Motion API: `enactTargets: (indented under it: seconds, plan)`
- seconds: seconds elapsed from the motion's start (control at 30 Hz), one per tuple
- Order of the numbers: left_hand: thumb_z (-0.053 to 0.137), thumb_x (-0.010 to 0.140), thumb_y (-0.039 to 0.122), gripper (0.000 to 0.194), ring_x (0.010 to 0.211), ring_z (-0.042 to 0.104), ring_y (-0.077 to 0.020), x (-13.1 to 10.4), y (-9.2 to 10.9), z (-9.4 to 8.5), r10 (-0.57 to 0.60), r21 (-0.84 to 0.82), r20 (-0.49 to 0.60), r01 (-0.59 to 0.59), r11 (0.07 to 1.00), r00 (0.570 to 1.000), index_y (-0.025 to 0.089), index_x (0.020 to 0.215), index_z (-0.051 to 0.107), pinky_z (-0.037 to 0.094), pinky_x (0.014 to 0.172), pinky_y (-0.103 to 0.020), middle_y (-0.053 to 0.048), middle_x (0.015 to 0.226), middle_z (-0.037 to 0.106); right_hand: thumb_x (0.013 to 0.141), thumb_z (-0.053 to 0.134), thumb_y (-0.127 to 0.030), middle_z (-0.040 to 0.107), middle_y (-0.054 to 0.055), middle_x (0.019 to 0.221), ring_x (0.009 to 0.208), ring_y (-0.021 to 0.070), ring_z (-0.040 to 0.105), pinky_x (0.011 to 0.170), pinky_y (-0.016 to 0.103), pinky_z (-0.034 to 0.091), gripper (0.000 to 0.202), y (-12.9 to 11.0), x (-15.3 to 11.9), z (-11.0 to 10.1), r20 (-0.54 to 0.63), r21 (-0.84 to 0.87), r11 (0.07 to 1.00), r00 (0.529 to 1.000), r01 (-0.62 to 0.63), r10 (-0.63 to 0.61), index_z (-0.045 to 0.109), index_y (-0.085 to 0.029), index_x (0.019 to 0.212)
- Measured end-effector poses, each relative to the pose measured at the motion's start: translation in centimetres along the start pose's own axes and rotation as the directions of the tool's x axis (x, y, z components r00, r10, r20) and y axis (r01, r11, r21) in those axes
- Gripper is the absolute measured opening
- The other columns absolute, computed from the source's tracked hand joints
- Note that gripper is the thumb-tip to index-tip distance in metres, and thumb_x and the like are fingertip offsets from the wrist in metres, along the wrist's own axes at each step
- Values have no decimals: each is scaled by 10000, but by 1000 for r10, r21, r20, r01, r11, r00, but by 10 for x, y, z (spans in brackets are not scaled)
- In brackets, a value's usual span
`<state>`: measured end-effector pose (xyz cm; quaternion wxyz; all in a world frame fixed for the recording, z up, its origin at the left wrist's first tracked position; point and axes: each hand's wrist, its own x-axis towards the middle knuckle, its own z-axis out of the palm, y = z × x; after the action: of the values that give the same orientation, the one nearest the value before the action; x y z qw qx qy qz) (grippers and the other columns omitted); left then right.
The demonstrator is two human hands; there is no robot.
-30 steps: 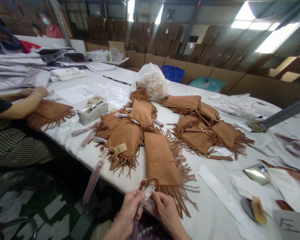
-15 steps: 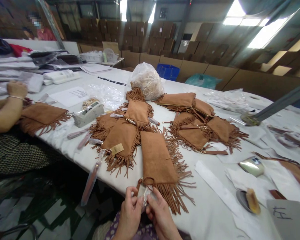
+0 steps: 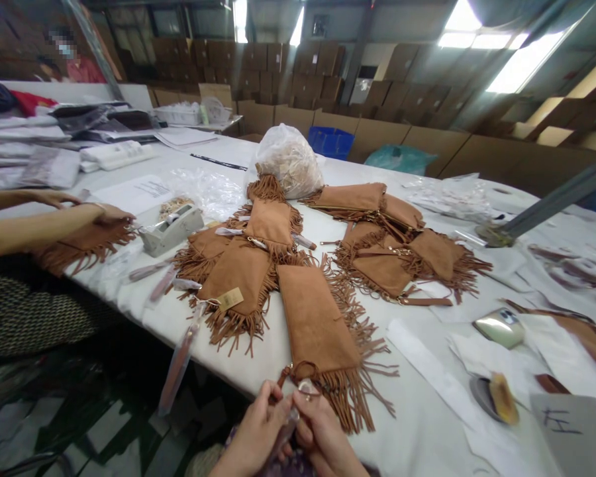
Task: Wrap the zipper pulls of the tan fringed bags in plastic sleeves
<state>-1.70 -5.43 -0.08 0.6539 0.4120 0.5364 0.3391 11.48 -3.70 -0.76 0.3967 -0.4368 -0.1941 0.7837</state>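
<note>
At the table's front edge, my left hand (image 3: 264, 424) and my right hand (image 3: 318, 424) are close together, fingers pinched on a small piece of clear plastic wrap (image 3: 294, 415). Right beyond them lies a brown fringed suede pouch (image 3: 318, 318), with its strap loop (image 3: 305, 371) near my fingertips. The fringe spreads out on the pouch's right side and lower end. To its left rests another fringed pouch (image 3: 241, 271) bearing a tan tag (image 3: 230, 299). A plastic-wrapped strap (image 3: 179, 364) hangs over the table edge.
Another person's arms (image 3: 40, 225) reach over a fringed pouch (image 3: 84, 242) at left. A tape dispenser (image 3: 171, 228), a stuffed plastic bag (image 3: 288, 162) and more pouches (image 3: 385, 271) lie beyond. A metal pole (image 3: 551, 199), a phone-like shiny object (image 3: 499, 327) and a round tin (image 3: 489, 397) are at right.
My hands have moved slightly down and right with the plastic. The near pouch's lower end has shifted a little right. The other person's arms now reach further across the left pouch.
</note>
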Motion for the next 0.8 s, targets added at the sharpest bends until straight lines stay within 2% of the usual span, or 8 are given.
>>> enactTargets:
  seconds: [0.1, 0.17, 0.23, 0.37, 0.47, 0.57, 0.67, 0.8]
  plan:
    - [415, 881, 490, 303, 655, 611, -183, -10, 0, -26, 190, 468, -188, -82, 880, 964, 236, 792, 554, 402, 607, -247, -10, 674, 633, 714, 657, -536, 666, 9, 662, 261, 44, 392, 267, 168, 225, 459, 4, -17, -14, -119, -400, 913, 984, 75, -133, 591, -156, 961]
    - [407, 888, 468, 294, 711, 609, -195, -12, -2, -38, 270, 575, -297, -54, 816, 916, 241, 821, 582, 417, 671, -266, -21, 742, 639, 760, 610, -517, 712, 78, 853, 330, 96, 507, 317, 225, 376, 442, -1, -30, -27, -152, -672, 729, 939, 131, -309, 616, -171, 1036]
    - [462, 863, 457, 268, 801, 604, -219, -8, -7, -44, 337, 638, -329, -56, 768, 882, 233, 956, 576, 438, 743, -298, -40, 834, 636, 794, 588, -458, 717, 101, 919, 535, 177, 639, 522, 286, 525, 345, -11, -39, -37, -88, -858, 471, 845, 204, -527, 661, -195, 1005]
    - [500, 849, 373, 285, 922, 564, -260, 4, -19, -37, 467, 806, -245, -89, 585, 850, 213, 1080, 546, 439, 821, -374, -74, 937, 583, 847, 522, -342, 694, 119, 1001, 920, 253, 649, 832, 374, 524, 273, -37, -23, -38, 160, -951, 67, 669, 301, -726, 662, -200, 1034]
    - [430, 886, 300, 171, 854, 564, -230, 6, -22, -30, 455, 846, -183, -96, 524, 872, 219, 954, 564, 446, 767, -350, -53, 878, 533, 828, 533, -274, 614, 148, 1177, 1075, 275, 579, 912, 434, 487, 389, -42, 4, -24, 308, -943, -152, 594, 297, -743, 567, -182, 1204]
    - [366, 907, 252, 178, 815, 561, -202, 2, -19, -26, 442, 837, -162, -114, 535, 882, 212, 844, 527, 441, 736, -316, -47, 876, 504, 822, 510, -194, 581, 158, 1233, 1129, 284, 548, 911, 454, 483, 378, -29, 17, -16, 462, -886, -324, 569, 332, -680, 566, -188, 1196]
    - [325, 910, 223, 192, 766, 560, -187, -2, -16, -25, 444, 811, -183, -121, 573, 877, 214, 813, 491, 428, 705, -298, -41, 859, 493, 820, 472, -98, 636, 128, 1170, 1129, 257, 563, 914, 431, 483, 348, -10, 9, -25, 661, -750, -472, 532, 463, -529, 596, -194, 1130]
    - [362, 888, 210, 169, 731, 556, -171, -2, -16, -27, 442, 671, -199, -207, 712, 875, 212, 761, 473, 417, 685, -274, -26, 801, 525, 799, 533, -79, 716, 59, 1025, 1037, 241, 633, 972, 459, 441, 322, -1, -19, -51, 825, -565, -589, 420, 578, -378, 618, -228, 1071]
